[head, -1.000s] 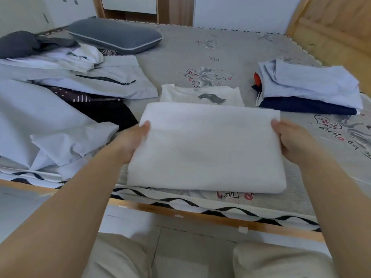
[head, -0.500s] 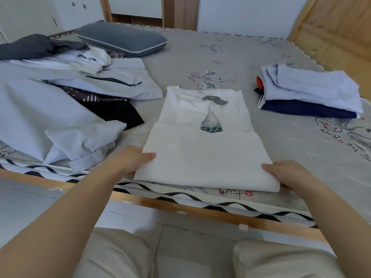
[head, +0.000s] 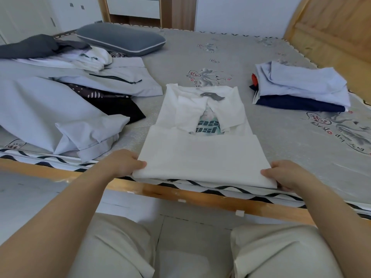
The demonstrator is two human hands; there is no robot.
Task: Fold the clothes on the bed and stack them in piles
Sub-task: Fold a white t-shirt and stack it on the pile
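Note:
A white T-shirt (head: pixel 202 155) lies on the bed in front of me, sleeves folded in and a teal print showing in the middle. Its bottom part is folded up over itself near the bed's front edge. My left hand (head: pixel 122 164) grips the near left corner of that fold. My right hand (head: pixel 285 175) grips the near right corner. A folded pile (head: pixel 301 87) of light blue and navy clothes sits at the right. Unfolded clothes (head: pixel 60 101), pale grey-blue, black and white, are heaped at the left.
A grey pillow (head: pixel 120 40) lies at the back left. The wooden bed frame (head: pixel 200 197) runs along the front edge and a wooden headboard (head: pixel 331 27) rises at the right. The grey patterned mattress (head: pixel 200 57) spreads behind the shirt. My knees are below.
The folded lower part of the shirt was pulled back toward me, uncovering the sleeves and the print. Both hands slid down to the near corners at the bed's edge.

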